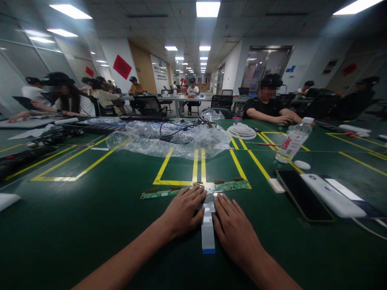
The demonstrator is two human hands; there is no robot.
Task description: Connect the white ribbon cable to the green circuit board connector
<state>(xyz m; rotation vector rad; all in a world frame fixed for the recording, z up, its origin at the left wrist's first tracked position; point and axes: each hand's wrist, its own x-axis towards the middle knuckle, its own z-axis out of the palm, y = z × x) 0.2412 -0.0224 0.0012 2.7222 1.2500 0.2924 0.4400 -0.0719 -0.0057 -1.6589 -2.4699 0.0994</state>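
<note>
A long, narrow green circuit board (pixel 229 186) lies crosswise on the green table in front of me. From its middle a white flat ribbon cable (pixel 208 231) with a blue end runs toward me. My left hand (pixel 185 210) rests flat with fingers stretched out, their tips at the board's near edge and the thumb beside the cable. On the cable's other side, my right hand (pixel 234 223) lies flat too, fingertips just below the board. The joint between cable and board is partly hidden by my fingers.
Beyond the board lie crumpled clear plastic wrap (pixel 145 141) and black cables (pixel 187 129). At right are a white fan grille (pixel 241 131), a bottle (pixel 294 141), a dark phone (pixel 304 195) and a white phone (pixel 332 195). A person in black (pixel 267 106) sits across the table.
</note>
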